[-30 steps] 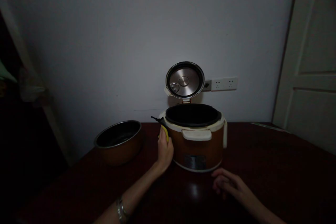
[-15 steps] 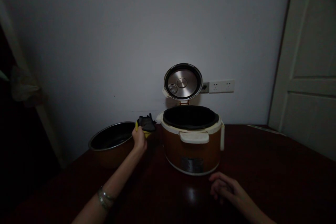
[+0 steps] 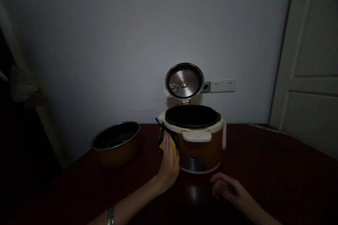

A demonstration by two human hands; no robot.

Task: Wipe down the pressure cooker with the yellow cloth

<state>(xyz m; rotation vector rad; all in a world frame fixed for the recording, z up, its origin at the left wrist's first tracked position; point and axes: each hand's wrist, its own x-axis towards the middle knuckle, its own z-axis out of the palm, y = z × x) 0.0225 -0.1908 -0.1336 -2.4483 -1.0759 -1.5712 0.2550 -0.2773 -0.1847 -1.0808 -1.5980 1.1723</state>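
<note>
An orange rice cooker point(image 3: 200, 149) with a cream rim stands on the dark table point(image 3: 277, 168), its round lid point(image 3: 184, 81) hinged up against the wall. My left hand point(image 3: 169, 163) presses a yellow and black sponge point(image 3: 166, 141) against the cooker's left side, fingers closed over it. My right hand point(image 3: 228, 188) rests on the table in front of the cooker with loosely curled fingers, and I cannot make out anything in it. The cooker's inside looks dark.
A metal inner pot point(image 3: 117, 142) sits on the table to the left of the cooker. A wall socket strip point(image 3: 223, 85) is behind the lid. A white door point(image 3: 308, 77) stands at the right. The left side is dark.
My left hand, which had swung out to the left near the metal pot with the sponge, has come back against the cooker's left side. My right hand has stayed put.
</note>
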